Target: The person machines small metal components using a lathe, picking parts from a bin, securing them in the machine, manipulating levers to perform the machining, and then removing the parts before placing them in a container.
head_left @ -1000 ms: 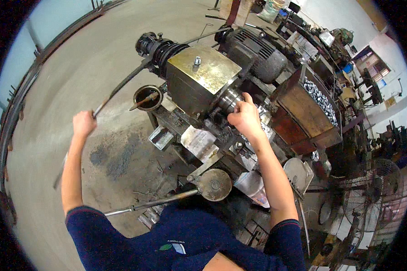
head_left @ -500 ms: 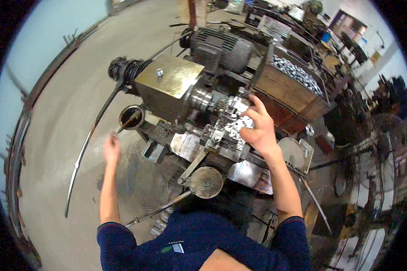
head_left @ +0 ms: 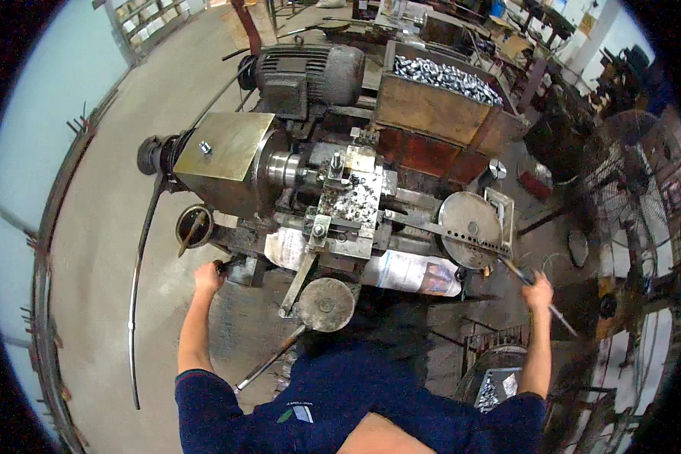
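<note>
At the right, my right hand (head_left: 538, 291) is closed around the rod-like handle of a long lever (head_left: 516, 270), whose flat perforated arm runs back to the machine. My left hand (head_left: 208, 278) is also closed, around a small dark thing (head_left: 219, 267) mostly hidden by the fingers. It is beside a small grey metal box (head_left: 244, 271) at the machine's front left. Between the hands is a lathe-like machine with a shiny round spindle (head_left: 285, 168). Metal chips lie scattered over its slide plate (head_left: 353, 198), which carries bolted tool clamps (head_left: 319, 228).
A wooden crate (head_left: 431, 113) heaped with small metal parts stands behind. A motor (head_left: 310, 76) sits at the back left. Nearer are a round pot (head_left: 195, 225) with a stick in it, a disc-ended lever (head_left: 327, 305) and a round metal plate (head_left: 471, 227).
My right hand has left the tool slide, moved right and closed on the lever handle. My left hand has shifted to beside the grey box. The view has turned, showing the machine further left.
</note>
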